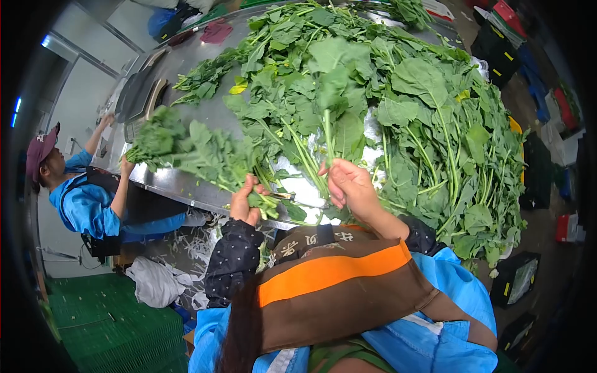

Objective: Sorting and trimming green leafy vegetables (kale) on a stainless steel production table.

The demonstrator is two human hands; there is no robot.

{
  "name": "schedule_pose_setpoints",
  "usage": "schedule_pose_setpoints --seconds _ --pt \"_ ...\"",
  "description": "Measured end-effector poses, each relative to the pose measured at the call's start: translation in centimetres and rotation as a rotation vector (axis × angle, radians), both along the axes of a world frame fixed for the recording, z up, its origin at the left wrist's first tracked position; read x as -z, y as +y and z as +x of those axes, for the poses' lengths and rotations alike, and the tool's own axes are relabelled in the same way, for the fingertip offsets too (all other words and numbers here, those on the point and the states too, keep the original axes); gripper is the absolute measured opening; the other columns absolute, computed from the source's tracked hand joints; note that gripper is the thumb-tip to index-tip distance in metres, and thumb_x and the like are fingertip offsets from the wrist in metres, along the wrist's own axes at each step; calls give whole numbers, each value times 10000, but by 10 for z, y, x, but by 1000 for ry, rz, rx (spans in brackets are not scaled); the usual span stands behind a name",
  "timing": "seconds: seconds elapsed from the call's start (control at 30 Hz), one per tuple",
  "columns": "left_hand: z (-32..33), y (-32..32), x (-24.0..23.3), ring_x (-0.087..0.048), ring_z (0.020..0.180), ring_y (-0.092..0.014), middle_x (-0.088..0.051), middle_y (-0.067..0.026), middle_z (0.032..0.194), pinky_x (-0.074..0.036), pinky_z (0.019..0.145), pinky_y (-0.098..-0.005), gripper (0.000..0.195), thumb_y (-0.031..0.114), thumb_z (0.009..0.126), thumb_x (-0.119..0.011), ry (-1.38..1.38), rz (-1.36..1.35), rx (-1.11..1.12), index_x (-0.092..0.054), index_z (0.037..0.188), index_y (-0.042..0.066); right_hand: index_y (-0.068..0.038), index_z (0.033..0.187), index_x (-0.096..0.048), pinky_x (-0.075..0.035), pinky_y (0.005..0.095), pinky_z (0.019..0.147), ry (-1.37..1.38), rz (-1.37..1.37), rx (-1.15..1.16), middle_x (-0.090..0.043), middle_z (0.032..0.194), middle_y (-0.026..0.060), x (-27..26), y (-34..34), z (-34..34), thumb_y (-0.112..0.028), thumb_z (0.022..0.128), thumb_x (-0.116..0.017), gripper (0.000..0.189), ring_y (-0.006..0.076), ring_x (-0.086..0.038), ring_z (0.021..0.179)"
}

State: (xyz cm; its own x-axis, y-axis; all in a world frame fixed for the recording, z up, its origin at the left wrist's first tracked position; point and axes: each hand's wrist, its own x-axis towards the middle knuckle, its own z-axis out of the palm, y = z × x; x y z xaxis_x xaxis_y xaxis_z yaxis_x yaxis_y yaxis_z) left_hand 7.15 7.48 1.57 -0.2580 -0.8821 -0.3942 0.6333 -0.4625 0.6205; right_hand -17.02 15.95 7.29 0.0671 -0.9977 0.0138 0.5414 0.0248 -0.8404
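Note:
My left hand (249, 198) is closed around the cut stems of a bunch of leafy greens (214, 158), whose leaves point to the upper left. A small tool with a dark handle and metal blade, seemingly a knife (303, 201), sticks out to the right beside that hand; how it is held cannot be told. In front of my body, my right hand (347, 184) grips a single leafy green stem (328, 133) upright, its broad leaf blurred. Beneath and beyond both hands spreads a large heap of leafy greens (419, 121).
The metal table (205, 56) has its near edge at my waist. At the left a co-worker (88, 186) holds another bunch of greens (156, 135) near a scale-like device (142, 98). Green plastic crates (112, 321) stand at lower left, black crates (515, 279) at right.

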Motion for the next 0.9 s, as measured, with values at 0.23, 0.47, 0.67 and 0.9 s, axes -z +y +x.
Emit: schedule_pose_setpoints --seconds 0.23,0.47,0.67,0.9 --pt "-49 19 -15 -552 774 -192 -567 -81 813 -467 725 -317 266 208 812 -633 -82 -139 201 -540 977 21 -25 797 -535 -262 201 351 122 261 -357 -372 482 -33 29 0 31 -242 928 -428 275 55 -306 368" --pt "-45 21 -33 -546 843 -236 -563 -113 850 -438 806 -361 184 175 870 -532 -6 -25 193 -522 951 10 -46 728 -521 -274 214 348 253 331 -414 -379 482 -30 29 5 32 -281 927 -420 324 61 -324 371" --pt "-51 35 -57 -421 629 -155 -411 -32 769 -388 658 -340 142 141 874 -498 82 -347 189 -450 960 39 -85 700 -484 -242 236 365 -124 588 -184 -337 480 -54 53 -16 33 -304 914 -448 309 63 -327 406" --pt "-39 31 -85 -495 677 -190 -488 -66 769 -433 649 -344 181 188 891 -491 21 -304 108 -477 973 27 -65 806 -530 -438 359 565 936 -144 379 -563 667 70 52 -66 -2 -372 815 -572 310 212 -561 596"
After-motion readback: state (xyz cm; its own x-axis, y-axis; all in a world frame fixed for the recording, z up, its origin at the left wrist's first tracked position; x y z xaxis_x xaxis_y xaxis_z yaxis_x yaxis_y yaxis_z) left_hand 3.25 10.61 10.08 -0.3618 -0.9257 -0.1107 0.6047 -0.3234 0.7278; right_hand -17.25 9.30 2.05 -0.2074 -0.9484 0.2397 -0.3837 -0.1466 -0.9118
